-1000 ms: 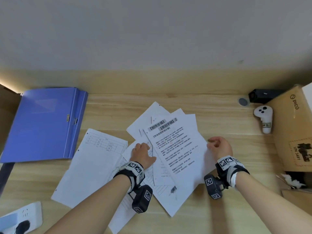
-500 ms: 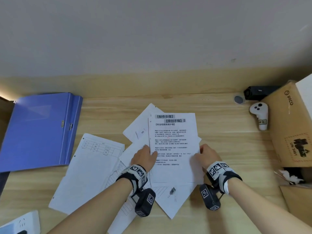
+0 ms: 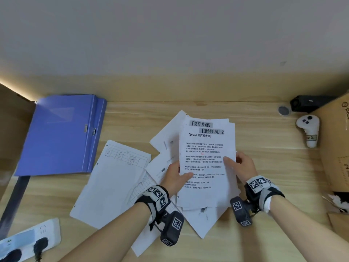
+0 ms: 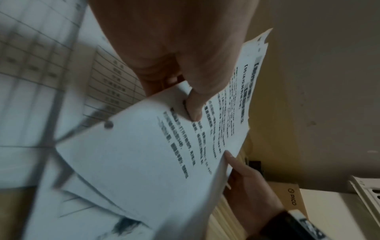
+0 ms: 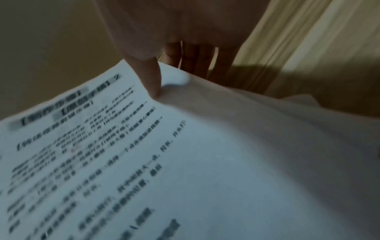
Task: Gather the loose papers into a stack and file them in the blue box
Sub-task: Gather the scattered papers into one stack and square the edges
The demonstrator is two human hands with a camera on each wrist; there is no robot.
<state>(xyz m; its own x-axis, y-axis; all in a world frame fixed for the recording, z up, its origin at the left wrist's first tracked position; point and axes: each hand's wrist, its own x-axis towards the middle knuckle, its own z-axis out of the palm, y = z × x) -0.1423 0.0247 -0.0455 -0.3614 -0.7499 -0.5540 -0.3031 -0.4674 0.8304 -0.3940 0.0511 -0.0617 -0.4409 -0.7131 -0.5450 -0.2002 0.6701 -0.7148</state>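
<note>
A small stack of printed papers [image 3: 206,163] is held off the desk between both hands. My left hand [image 3: 176,177] pinches its left edge, thumb on top of the page [image 4: 195,104]. My right hand [image 3: 241,164] pinches the right edge, thumb across the text [image 5: 153,78], fingers underneath. More loose sheets lie on the desk below and to the left: a form with a table [image 3: 113,178], a sheet behind the stack [image 3: 166,137], and a sheet with a dark smudge [image 3: 205,218]. The blue box file [image 3: 60,135] lies shut at the far left of the desk.
A white controller [image 3: 309,131], a black device [image 3: 309,105] and a round cap [image 3: 283,110] sit at the back right. A cardboard box [image 3: 338,146] stands on the right edge. A white power strip [image 3: 28,241] lies near left. The wall runs behind the wooden desk [image 3: 273,167].
Both hands squared the top sheets from a slanted spread into an upright stack, closed their thumbs over its edges, and lifted it off the papers below.
</note>
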